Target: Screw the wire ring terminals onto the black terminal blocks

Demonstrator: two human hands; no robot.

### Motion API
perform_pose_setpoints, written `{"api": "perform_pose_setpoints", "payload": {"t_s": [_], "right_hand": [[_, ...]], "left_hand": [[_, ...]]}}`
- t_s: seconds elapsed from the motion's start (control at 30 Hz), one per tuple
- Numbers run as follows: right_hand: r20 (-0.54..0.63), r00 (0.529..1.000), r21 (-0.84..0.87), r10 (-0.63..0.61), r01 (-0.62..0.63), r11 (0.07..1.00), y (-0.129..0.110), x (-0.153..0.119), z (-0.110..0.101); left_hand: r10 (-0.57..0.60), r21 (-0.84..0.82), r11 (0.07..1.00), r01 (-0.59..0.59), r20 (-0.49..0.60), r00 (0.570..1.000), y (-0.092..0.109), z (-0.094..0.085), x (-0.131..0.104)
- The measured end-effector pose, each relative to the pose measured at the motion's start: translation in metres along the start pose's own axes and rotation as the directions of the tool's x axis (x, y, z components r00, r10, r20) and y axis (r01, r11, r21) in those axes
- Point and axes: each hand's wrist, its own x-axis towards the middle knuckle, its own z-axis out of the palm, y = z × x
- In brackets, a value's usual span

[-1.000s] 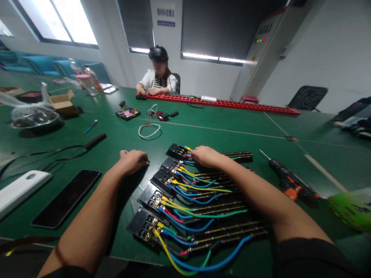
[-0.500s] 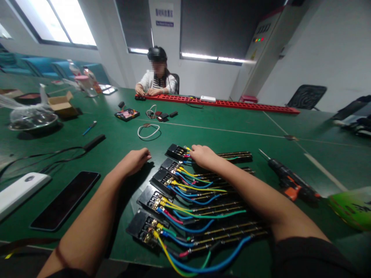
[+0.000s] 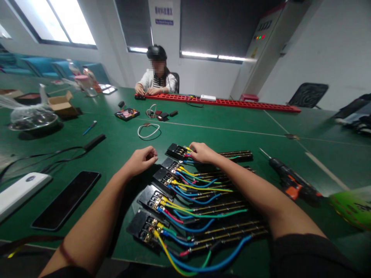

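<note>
evidently the green table (image 3: 203, 119) bears everything here, and across its near part long black strips (image 3: 230, 231) lie side by side, running left to right, with brass rails (image 3: 228, 235) along them. they look stiff and fairly light for their length, and are best lifted by the plastic edges at both ends so that nothing hangs from the wiring. the right hand (image 3: 201, 152) reaches over the far strip, thumb and forefinger drawn narrow and seemingly pinching the coloured wires (image 3: 197, 231) at its left end. the left hand (image 3: 143, 158) is just left of that end, its fingers curled in toward the thumb; whether something small sits between them, i cannot tell. black terminal blocks (image 3: 140, 226) form the strips' left ends; the plastic should be hard, smooth and perhaps a little brittle, so the sides are the place to grip. the wires look springy and would likely push back, better held just behind their yellow sleeves (image 3: 157, 233) than tugged midway. smallest are the brass-coloured terminal screws (image 3: 151, 229), probably slippery and easy to drop.
</note>
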Motion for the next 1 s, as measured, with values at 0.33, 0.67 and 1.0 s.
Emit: {"api": "perform_pose_setpoints", "payload": {"t_s": [0.33,0.67,1.0], "right_hand": [[0.033,0.987,-0.172,-0.156,0.159,0.972,-0.003,-0.007,-0.010],[0.125,0.986,-0.385,-0.113,0.153,0.910,-0.014,-0.010,-0.012],[0.093,0.995,-0.281,0.030,-0.003,0.960,-0.024,0.001,-0.008]], "left_hand": [[0.035,-0.021,0.999,-0.035,-0.025,0.999,0.026,0.001,0.023],[0.170,0.021,0.985,-0.170,0.015,0.985,0.040,0.024,0.072],[0.246,-0.048,0.969,-0.242,0.089,0.965,0.033,0.036,0.091]]}}
